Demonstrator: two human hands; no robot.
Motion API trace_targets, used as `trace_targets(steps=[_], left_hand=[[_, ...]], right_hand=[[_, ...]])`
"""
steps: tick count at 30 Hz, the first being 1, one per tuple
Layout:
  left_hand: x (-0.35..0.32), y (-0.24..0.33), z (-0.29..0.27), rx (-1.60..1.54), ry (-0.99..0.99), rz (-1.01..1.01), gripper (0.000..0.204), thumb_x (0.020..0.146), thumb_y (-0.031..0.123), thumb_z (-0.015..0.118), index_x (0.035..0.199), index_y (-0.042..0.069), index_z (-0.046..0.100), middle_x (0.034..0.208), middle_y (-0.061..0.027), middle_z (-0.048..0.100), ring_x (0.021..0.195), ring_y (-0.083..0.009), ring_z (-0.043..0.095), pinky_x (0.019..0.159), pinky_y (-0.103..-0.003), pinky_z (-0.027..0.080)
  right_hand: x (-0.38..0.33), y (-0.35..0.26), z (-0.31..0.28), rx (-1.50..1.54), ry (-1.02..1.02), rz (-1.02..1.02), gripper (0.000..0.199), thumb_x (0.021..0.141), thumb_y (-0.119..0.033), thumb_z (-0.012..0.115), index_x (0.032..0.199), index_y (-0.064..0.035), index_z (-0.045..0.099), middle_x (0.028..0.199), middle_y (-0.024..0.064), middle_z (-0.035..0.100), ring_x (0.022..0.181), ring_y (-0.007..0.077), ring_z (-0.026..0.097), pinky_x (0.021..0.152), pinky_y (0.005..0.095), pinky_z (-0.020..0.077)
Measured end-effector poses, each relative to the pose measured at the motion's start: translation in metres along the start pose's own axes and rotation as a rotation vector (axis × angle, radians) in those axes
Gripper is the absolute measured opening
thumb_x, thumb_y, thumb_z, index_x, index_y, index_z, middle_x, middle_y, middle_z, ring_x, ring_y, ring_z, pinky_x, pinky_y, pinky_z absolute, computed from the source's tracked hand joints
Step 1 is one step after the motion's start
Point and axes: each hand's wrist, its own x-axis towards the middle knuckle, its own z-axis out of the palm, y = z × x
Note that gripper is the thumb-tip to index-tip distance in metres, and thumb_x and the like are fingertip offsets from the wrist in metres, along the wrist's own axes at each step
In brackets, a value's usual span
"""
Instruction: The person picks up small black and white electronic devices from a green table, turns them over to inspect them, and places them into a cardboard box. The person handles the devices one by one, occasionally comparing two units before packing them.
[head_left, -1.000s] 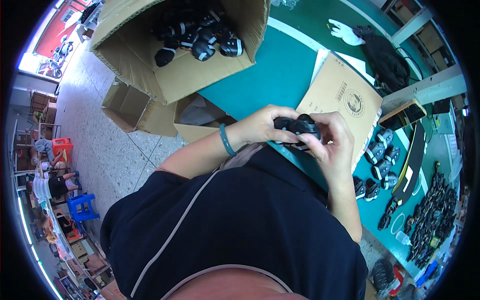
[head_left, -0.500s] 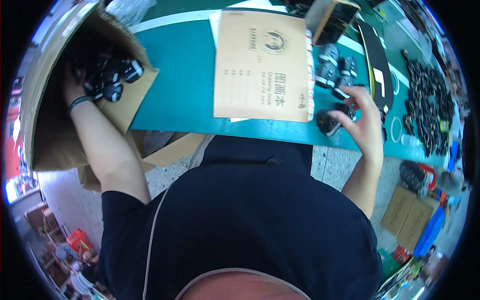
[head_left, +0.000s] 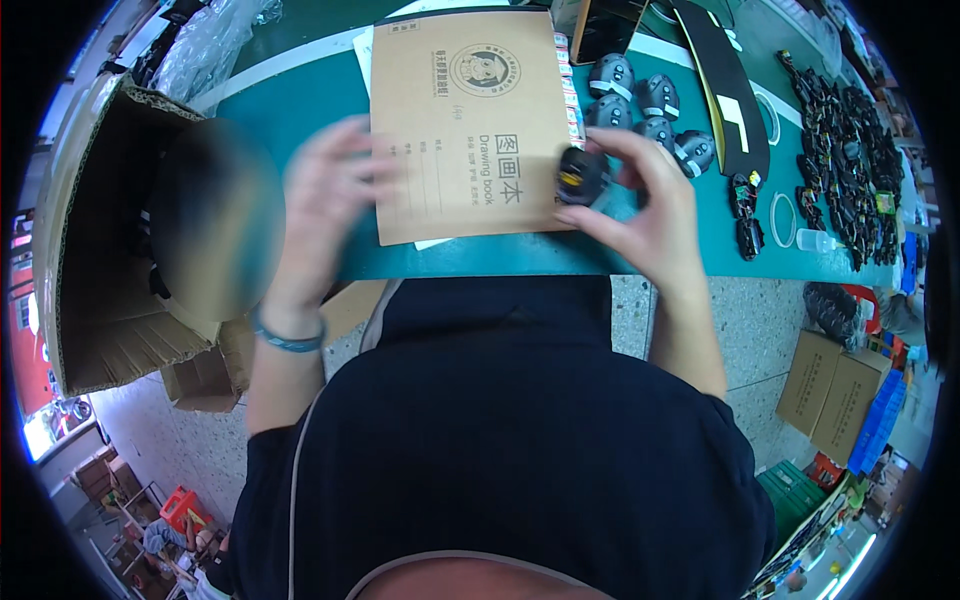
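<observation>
My left hand [head_left: 335,205], smeared by motion, hovers over the left edge of a tan drawing book [head_left: 440,180]. Its fingers look stretched out, with nothing visible in them. Between the thumb and fingers of my right hand [head_left: 655,195] is a small black rounded plastic device [head_left: 583,177] with a yellow mark, held over the book's right edge. Just beyond that hand stand several dark grey oval devices [head_left: 657,95] with light bands. A cardboard box [head_left: 110,345] gapes open at the left; a blurred patch hides much of its inside.
Along the right of the green table [head_left: 520,258] lie a heap of black cables [head_left: 865,170], a bundled cable [head_left: 746,215], a clear ring [head_left: 783,220] and a small bottle [head_left: 817,240]. A black curved panel [head_left: 722,85] lies behind. Clear plastic wrap [head_left: 205,50] sits back left.
My left hand has come out of the cardboard box and moved right to the drawing book. My right hand has picked up a black device and shifted left. The whole view has shifted.
</observation>
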Motion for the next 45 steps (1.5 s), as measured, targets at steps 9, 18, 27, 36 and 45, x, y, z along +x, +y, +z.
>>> trace_targets(steps=[9,18,27,36,45], left_hand=[[0.009,-0.023,0.050,-0.464,-0.189,-0.414,0.043,0.100,0.030,0.042,0.131,0.001,0.036,0.117,-0.0225,0.058,0.091,-0.0310,0.068,0.067,-0.031,0.060],[0.016,-0.033,0.023,-0.732,-0.191,-0.396,0.048,0.101,0.034,0.035,0.131,-0.003,0.044,0.106,-0.0159,0.062,0.101,-0.0279,0.065,0.074,-0.033,0.058],[0.003,-0.014,0.025,-0.433,-0.185,-0.330,0.042,0.099,0.027,0.042,0.133,0.001,0.042,0.117,-0.0195,0.059,0.101,-0.0273,0.065,0.079,-0.034,0.058],[-0.010,-0.012,0.022,-0.256,-0.112,-0.287,0.037,0.096,0.021,0.049,0.126,0.000,0.047,0.109,-0.0154,0.062,0.090,-0.0213,0.067,0.072,-0.030,0.058],[-0.017,-0.014,0.025,-0.282,-0.208,-0.140,0.032,0.096,0.014,0.050,0.125,0.001,0.048,0.114,-0.0126,0.057,0.100,-0.0153,0.059,0.083,-0.029,0.053]], right_hand=[[-0.015,0.014,0.003,-0.032,0.070,-0.149,0.042,0.070,-0.012,0.080,0.108,-0.0037,0.064,0.107,0.0121,0.065,0.091,0.0246,0.063,0.082,0.0350,0.0504],[-0.046,0.062,-0.037,-0.312,-0.031,0.246,0.047,0.068,-0.028,0.082,0.100,-0.0006,0.060,0.095,0.0146,0.063,0.089,0.0276,0.063,0.079,0.0357,0.0494],[-0.033,0.021,0.022,1.012,-0.017,0.458,0.059,0.071,-0.012,0.078,0.121,-0.0042,0.047,0.102,0.0059,0.057,0.085,0.0129,0.058,0.070,0.0239,0.0513],[-0.008,-0.015,0.055,1.432,-0.342,0.495,0.051,0.084,-0.022,0.070,0.124,-0.0059,0.044,0.124,0.0214,0.056,0.104,0.0291,0.064,0.065,0.0285,0.0562],[-0.019,-0.016,0.054,1.359,-0.289,0.348,0.050,0.082,0.001,0.067,0.125,-0.0015,0.043,0.118,0.0183,0.060,0.106,0.0207,0.062,0.089,0.0298,0.0521]])
